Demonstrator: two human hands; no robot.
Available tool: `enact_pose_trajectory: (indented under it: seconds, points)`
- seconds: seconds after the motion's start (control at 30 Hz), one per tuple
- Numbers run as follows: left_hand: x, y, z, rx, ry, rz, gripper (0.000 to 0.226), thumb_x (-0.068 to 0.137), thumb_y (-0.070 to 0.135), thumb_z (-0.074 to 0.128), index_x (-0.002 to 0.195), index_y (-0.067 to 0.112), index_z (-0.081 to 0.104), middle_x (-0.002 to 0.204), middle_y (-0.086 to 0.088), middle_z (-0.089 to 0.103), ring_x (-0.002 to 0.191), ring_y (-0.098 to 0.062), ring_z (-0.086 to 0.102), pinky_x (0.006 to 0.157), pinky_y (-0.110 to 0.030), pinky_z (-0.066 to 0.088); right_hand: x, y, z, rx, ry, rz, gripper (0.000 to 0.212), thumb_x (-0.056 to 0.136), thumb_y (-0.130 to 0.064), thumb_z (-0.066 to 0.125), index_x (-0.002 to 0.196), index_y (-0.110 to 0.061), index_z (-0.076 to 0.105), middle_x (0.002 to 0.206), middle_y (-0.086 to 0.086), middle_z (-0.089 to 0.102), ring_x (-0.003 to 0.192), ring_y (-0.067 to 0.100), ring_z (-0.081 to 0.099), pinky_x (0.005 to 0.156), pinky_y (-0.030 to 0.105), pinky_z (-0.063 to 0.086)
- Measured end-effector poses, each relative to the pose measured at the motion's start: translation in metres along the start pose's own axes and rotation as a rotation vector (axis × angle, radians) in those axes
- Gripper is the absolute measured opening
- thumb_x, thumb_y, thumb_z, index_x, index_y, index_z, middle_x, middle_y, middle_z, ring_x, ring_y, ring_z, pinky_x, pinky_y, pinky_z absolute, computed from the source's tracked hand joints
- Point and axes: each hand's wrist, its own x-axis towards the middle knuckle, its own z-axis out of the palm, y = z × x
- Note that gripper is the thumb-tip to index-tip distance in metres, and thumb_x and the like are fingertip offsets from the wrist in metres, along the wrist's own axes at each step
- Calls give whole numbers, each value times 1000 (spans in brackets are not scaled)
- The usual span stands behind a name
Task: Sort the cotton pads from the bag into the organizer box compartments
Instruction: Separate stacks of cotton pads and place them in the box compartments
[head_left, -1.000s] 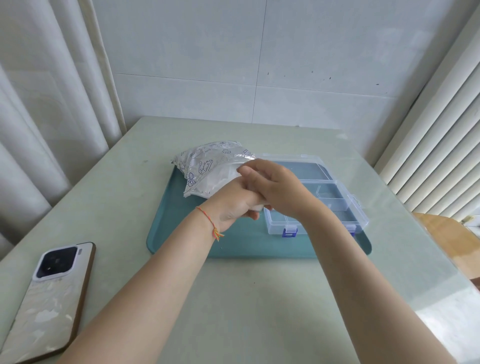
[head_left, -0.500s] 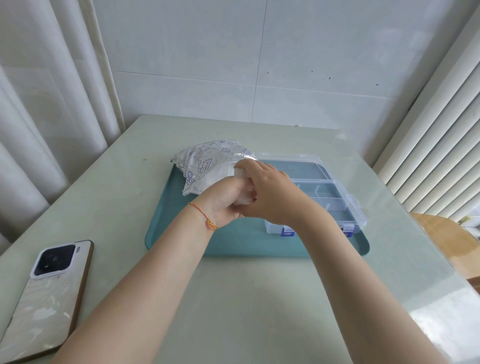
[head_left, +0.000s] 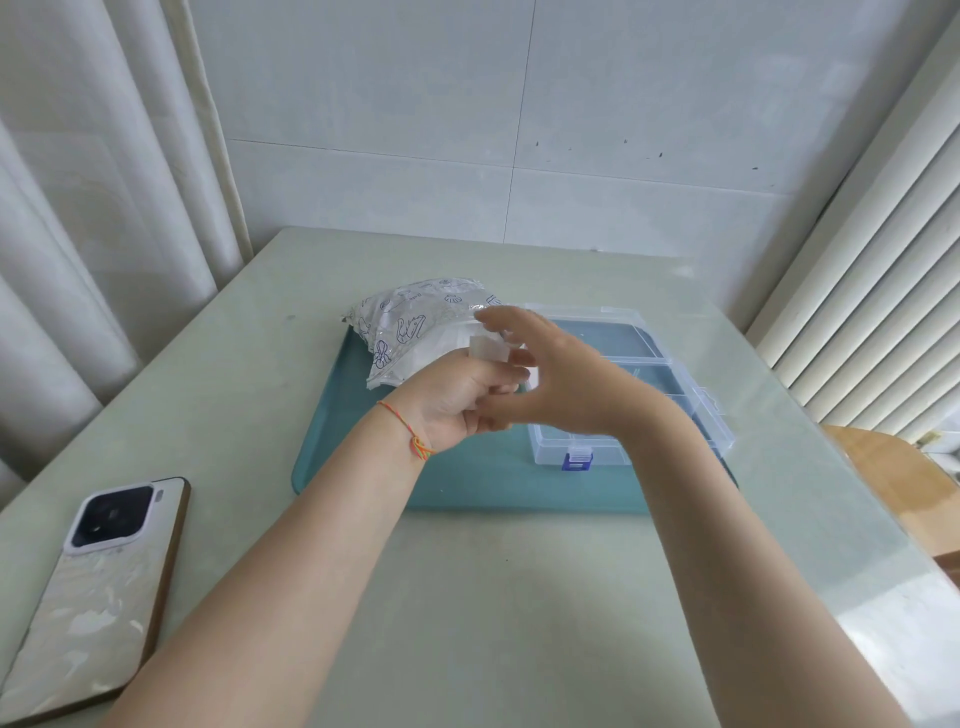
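Note:
A clear printed bag of white cotton pads lies at the back left of a teal tray. To its right on the tray stands a clear organizer box with its lid open and blue latches. My left hand grips a small stack of white cotton pads above the tray, just in front of the bag. My right hand hovers beside it with fingers spread and loosely bent, holding nothing and covering part of the box.
A phone lies face down near the table's left front edge. Curtains hang at the left, a ribbed white panel stands at the right, and a tiled wall is behind. A wooden surface shows past the table's right edge.
Both hands were clasped together at the bag's mouth; now my right hand has let go and opened, and my left hand has lifted a stack of pads out.

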Motion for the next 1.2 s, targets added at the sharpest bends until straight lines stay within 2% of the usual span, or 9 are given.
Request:
enact_pose_trajectory:
  seconds: [0.07,0.13,0.23,0.33,0.47,0.6,0.77,1.03,1.2]
  points:
    - [-1,1,-1,-13,-48,27,16,89,5,62,100,17,66,79,3,57,58,-6,52,47,-18,42,-2,1,-11,114,15,49,47,86,-26,67,130,-34,54,128,-17,52,116,-2,51,89,21,44]
    - [0,1,-4,-7,-85,52,32,86,3,65,117,14,63,89,-1,55,66,-8,53,49,-17,41,-2,2,-16,178,32,84,34,86,-39,62,120,-36,61,123,-19,57,116,-7,51,92,21,46]
    - [-2,1,-3,23,-131,90,32,87,-4,62,111,17,62,84,0,54,71,-11,52,50,-17,38,1,6,-14,126,60,96,26,90,-33,59,116,-32,63,120,-15,59,114,-5,52,99,26,45]
    - [-5,3,0,42,-155,62,32,78,7,67,108,15,62,84,-1,63,76,-14,62,60,-20,48,2,8,-16,90,92,113,18,92,-24,57,109,-24,64,113,-11,63,107,-6,55,84,15,47]
    - [-2,6,4,-3,-32,62,43,79,18,62,120,5,62,99,-10,65,96,-26,65,82,-40,56,-3,11,-31,143,165,181,9,92,-26,60,96,-20,65,93,-8,69,83,6,60,70,21,45]
    - [0,16,15,150,170,111,18,93,15,59,108,6,66,90,-8,67,80,-20,66,68,-33,55,-8,20,-43,291,238,276,10,90,-19,61,93,-10,66,76,0,74,68,11,65,77,38,57]
    - [11,25,33,81,322,131,7,94,12,61,87,10,62,74,-7,63,58,-17,64,50,-23,49,-5,31,-52,516,300,346,9,91,-13,61,99,-9,63,78,7,74,64,18,71,71,35,60]
    - [32,20,51,135,357,62,6,89,14,68,87,11,64,67,-1,61,54,-14,62,46,-21,44,-9,61,-59,506,235,386,9,92,-13,60,87,-11,67,73,4,72,62,17,68,69,33,58]
    - [47,12,55,586,440,118,9,87,16,63,79,13,66,72,-1,65,54,-15,58,49,-22,44,-4,89,-52,377,356,489,16,85,-18,68,95,-22,55,70,4,69,62,15,63,62,29,49]
